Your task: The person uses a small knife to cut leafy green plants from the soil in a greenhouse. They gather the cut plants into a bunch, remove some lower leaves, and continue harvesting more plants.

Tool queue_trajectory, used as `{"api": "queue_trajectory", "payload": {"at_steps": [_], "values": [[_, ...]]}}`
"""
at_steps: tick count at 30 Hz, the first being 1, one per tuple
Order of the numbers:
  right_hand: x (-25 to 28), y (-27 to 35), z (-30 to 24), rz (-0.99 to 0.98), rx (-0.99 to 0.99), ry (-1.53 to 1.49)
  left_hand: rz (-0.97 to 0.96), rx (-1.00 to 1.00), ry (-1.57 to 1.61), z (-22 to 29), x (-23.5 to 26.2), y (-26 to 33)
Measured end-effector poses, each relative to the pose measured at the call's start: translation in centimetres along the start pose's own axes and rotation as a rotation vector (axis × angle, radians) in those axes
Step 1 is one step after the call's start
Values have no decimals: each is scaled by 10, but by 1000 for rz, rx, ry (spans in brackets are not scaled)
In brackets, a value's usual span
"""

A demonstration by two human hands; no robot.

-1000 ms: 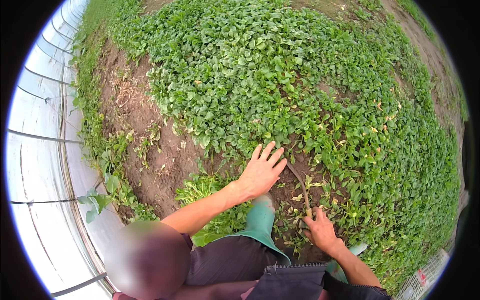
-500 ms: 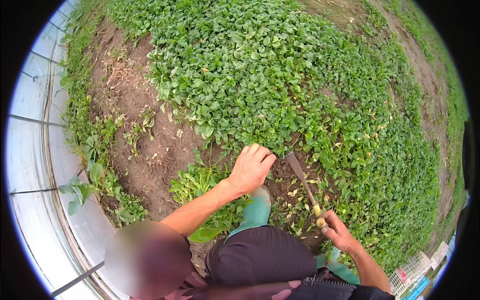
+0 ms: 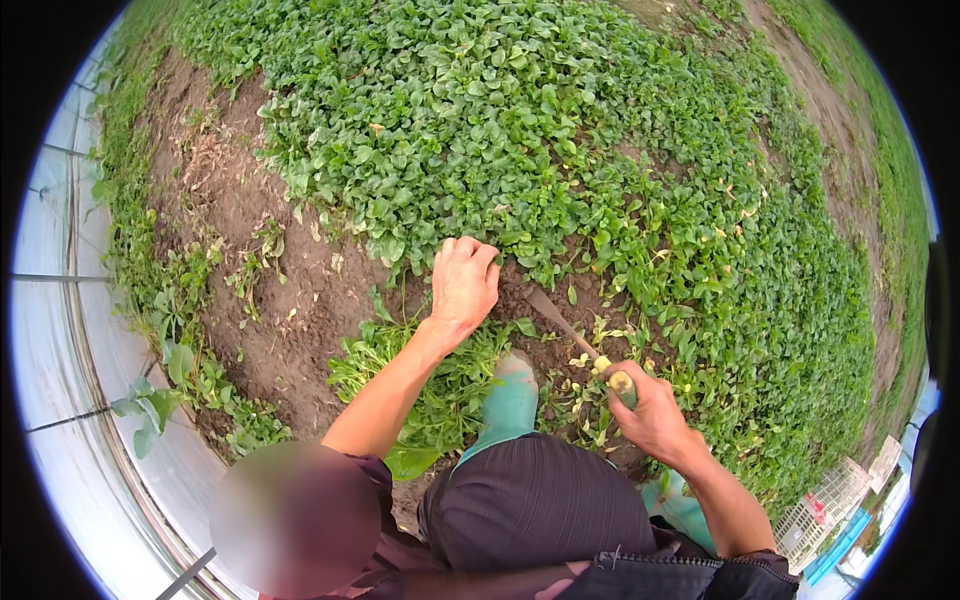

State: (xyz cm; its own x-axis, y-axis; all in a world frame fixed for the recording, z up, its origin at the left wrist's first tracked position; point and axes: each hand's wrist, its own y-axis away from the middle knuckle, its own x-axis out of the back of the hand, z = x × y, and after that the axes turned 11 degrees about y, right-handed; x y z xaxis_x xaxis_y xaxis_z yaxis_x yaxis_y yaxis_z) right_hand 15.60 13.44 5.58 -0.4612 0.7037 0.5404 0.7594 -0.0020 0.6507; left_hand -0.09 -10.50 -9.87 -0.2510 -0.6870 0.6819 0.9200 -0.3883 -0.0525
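Observation:
My left hand [image 3: 465,285] reaches down to the near edge of a dense bed of leafy greens [image 3: 480,130]. Its fingers are curled, and whatever lies beneath them is hidden. In my right hand [image 3: 655,415] is a digging knife [image 3: 562,322] with a long flat blade and a yellow-green handle. The blade points forward and left, its tip down at the bare soil just right of my left hand. A pile of loose greens [image 3: 440,385] lies beneath my left forearm, beside my green boot [image 3: 511,400].
Bare brown soil [image 3: 295,330] stretches along the left. Beyond it run weeds [image 3: 180,300] and a translucent plastic sheet wall [image 3: 60,340] with dark ribs. Yellowed leaves [image 3: 590,395] lie near my right hand. A white crate [image 3: 825,510] stands at the lower right.
My left hand has moved forward and left to the edge of the greens. My right hand has brought the knife forward and left, its tip closer to my left hand.

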Motion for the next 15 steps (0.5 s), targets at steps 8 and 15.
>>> {"api": "queue_trajectory", "payload": {"at_steps": [8,15], "values": [[-46,-3,32,158,181,22,69,-19,-47,0,-5,16],[-74,-13,39,218,263,52,32,-38,-125,-2,-2,9]]}}
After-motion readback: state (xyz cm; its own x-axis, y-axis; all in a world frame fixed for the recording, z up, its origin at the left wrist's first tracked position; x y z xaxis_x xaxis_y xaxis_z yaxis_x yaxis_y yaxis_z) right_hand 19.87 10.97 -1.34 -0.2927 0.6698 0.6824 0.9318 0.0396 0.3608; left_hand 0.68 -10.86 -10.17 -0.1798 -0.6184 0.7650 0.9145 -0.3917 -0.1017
